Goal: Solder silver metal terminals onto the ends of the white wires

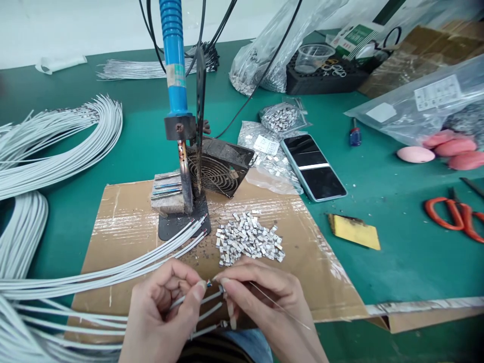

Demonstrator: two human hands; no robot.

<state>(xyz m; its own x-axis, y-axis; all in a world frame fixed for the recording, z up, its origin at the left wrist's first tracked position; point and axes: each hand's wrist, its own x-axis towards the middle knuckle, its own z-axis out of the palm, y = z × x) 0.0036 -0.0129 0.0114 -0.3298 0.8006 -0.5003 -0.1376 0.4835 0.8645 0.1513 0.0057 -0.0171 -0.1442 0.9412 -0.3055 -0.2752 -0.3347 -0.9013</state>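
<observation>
My left hand (pixel 170 302) is closed in a pinch on a white cable (pixel 177 301), whose tip shows small coloured wires (pixel 209 284). Close against it, my right hand (pixel 264 292) is also pinched shut, fingertips nearly touching that tip. A thin silvery wire (pixel 280 305) runs out from between its fingers across the palm side; whether a smaller part sits in the fingertips is hidden. Below the hands, more cable ends (pixel 209 313) stick out, one with a small metal piece (pixel 224 323). A heap of small metal connectors (pixel 249 239) lies just beyond my right hand on the cardboard (pixel 302 272).
A blue-handled soldering iron (pixel 174 65) stands clamped upright over a dark base, beside a fan (pixel 215 169). White cable bundles (pixel 60 151) fill the left. A phone (pixel 315 169), yellow sponge (pixel 355 232), orange-handled scissors (pixel 454 214) and plastic bags (pixel 416 101) lie right.
</observation>
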